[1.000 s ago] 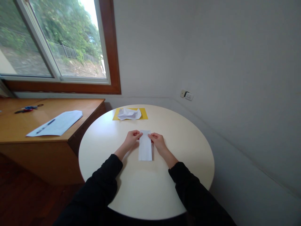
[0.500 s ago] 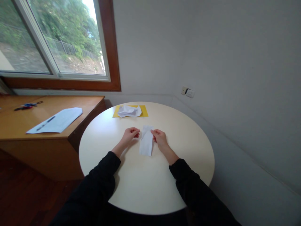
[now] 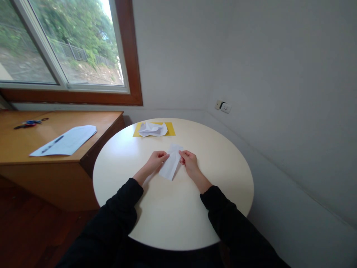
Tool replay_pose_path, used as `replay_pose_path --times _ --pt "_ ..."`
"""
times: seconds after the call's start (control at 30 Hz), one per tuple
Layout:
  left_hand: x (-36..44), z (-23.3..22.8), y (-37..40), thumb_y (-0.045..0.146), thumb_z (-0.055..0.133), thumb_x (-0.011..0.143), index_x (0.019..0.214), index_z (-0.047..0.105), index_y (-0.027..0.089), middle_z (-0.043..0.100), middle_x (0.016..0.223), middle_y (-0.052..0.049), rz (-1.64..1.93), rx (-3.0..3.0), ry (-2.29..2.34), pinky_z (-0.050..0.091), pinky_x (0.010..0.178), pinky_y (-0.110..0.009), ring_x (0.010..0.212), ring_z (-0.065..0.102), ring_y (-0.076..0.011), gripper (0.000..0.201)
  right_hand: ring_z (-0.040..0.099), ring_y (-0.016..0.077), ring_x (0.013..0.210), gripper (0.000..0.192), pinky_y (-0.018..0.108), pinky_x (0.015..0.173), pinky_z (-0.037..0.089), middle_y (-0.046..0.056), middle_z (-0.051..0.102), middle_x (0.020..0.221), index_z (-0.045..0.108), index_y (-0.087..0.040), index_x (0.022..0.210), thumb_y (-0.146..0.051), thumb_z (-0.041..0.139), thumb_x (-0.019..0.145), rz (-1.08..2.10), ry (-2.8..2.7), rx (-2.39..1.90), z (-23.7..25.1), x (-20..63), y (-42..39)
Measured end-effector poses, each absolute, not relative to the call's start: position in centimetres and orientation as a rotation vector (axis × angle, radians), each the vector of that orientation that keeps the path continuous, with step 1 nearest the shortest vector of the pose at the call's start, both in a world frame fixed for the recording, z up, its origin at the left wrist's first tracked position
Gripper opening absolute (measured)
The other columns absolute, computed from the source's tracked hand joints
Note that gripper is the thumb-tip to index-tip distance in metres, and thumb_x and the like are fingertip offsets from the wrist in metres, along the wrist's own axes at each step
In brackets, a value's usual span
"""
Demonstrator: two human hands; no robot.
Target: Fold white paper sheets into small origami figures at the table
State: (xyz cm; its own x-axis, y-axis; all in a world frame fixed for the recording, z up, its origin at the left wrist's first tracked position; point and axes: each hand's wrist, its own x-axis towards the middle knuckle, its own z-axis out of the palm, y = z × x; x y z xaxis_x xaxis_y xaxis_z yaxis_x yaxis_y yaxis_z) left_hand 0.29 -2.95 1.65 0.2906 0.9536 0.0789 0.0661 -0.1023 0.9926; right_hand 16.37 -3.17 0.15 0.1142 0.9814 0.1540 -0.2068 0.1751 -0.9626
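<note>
Now both hands, the left hand [image 3: 156,160] and the right hand [image 3: 189,162], pinch the far end of a folded paper [image 3: 171,166], one on each side, so it tilts just above the round surface [image 3: 223,175], likely to keep it steady.

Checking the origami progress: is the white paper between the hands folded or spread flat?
Folded: the white paper is a narrow strip, held tilted by left hand and right hand.
</note>
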Motion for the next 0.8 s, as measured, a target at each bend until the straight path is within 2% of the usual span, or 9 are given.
replay_pose_path --times 0.17,0.4,0.53,0.67,0.8 --pt "0.2 2.0 -2.9 0.048 0.061 0.064 0.058 0.050 0.014 0.040 0.050 0.005 1.034 1.482 1.029 0.021 0.046 -0.021 0.047 0.032 -0.0068 0.036 0.034 0.0058 0.040 0.030 0.023 0.043 0.026 -0.007 0.040 0.042 0.046 -0.018 0.052 -0.038 0.066 0.061 1.107 -1.040 -0.953 0.1 16.4 -3.1" --pt "0.4 2.1 -3.0 0.050 0.058 0.065 0.052 0.039 0.017 0.032 0.046 0.006 1.058 1.473 1.140 0.017 0.043 -0.021 0.043 0.027 -0.0059 0.040 0.035 0.0060 0.041 0.030 0.023 0.043 0.027 -0.007 0.039 0.042 0.045 -0.019 0.051 -0.038 0.066 0.061 1.094 -1.045 -0.976 0.1 16.5 -3.2" --pt "0.4 1.8 -2.6 0.047 0.059 0.065 0.050 0.041 0.017 0.034 0.045 0.006 1.092 1.467 1.192 0.019 0.043 -0.021 0.043 0.029 -0.0063 0.038 0.036 0.0060 0.039 0.031 0.022 0.043 0.029 -0.007 0.040 0.041 0.046 -0.019 0.051 -0.038 0.067 0.060 1.098 -1.026 -0.968 0.1 16.5 -3.1" --pt "0.0 1.7 -1.9 0.041 0.060 0.066 0.049 0.046 0.016 0.042 0.045 0.004 1.300 1.473 1.263 0.027 0.047 -0.022 0.047 0.036 -0.0081 0.033 0.046 0.0087 0.039 0.031 0.023 0.045 0.036 -0.006 0.050 0.043 0.049 -0.019 0.061 -0.043 0.068 0.059 1.050 -0.939 -0.964 0.5 16.4 -3.0" --pt "-0.2 2.4 -1.9 0.041 0.057 0.071 0.050 0.043 0.017 0.041 0.043 0.004 1.528 1.384 1.223 0.029 0.046 -0.022 0.043 0.037 -0.0075 0.034 0.061 0.0153 0.053 0.034 0.026 0.051 0.044 0.001 0.063 0.056 0.050 -0.019 0.073 -0.046 0.066 0.062 0.870 -0.923 -0.954 1.1 16.3 -3.1"
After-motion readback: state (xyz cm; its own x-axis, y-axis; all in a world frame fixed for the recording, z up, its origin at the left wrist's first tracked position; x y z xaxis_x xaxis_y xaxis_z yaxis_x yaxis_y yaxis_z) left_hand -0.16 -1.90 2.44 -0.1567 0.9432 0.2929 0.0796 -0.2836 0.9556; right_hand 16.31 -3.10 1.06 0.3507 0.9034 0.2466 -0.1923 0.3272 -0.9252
